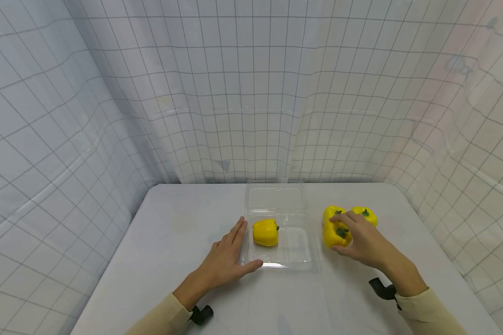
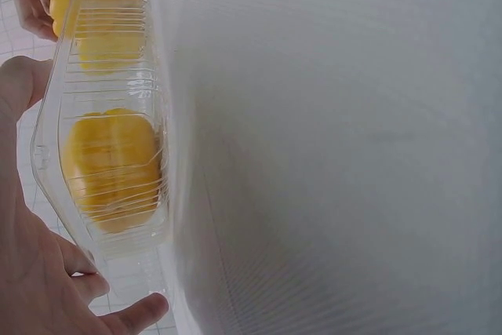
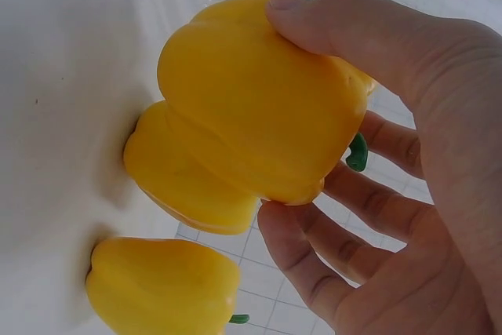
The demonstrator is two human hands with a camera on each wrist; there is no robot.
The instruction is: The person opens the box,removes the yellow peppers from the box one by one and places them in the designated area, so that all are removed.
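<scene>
My right hand [image 1: 366,244] holds a yellow bell pepper [image 1: 334,236] between thumb and fingers, its green stem pointing up. In the right wrist view this pepper [image 3: 259,100] looks raised a little off the table. Two more yellow peppers stand close by, one just behind it [image 3: 188,174] and another [image 1: 370,217] beyond the fingers. A clear plastic clamshell box [image 1: 295,249] lies opened in the middle. Inside its left half, one yellow pepper [image 1: 265,232] lies on its side. My left hand [image 1: 222,263] is at the box's front left corner, fingers extended along the side and thumb at the front edge.
The clear lid [image 1: 276,199] is folded back flat behind the box. A white table [image 1: 172,232] carries everything. Gridded white curtains [image 1: 251,93] hang behind it and along both sides.
</scene>
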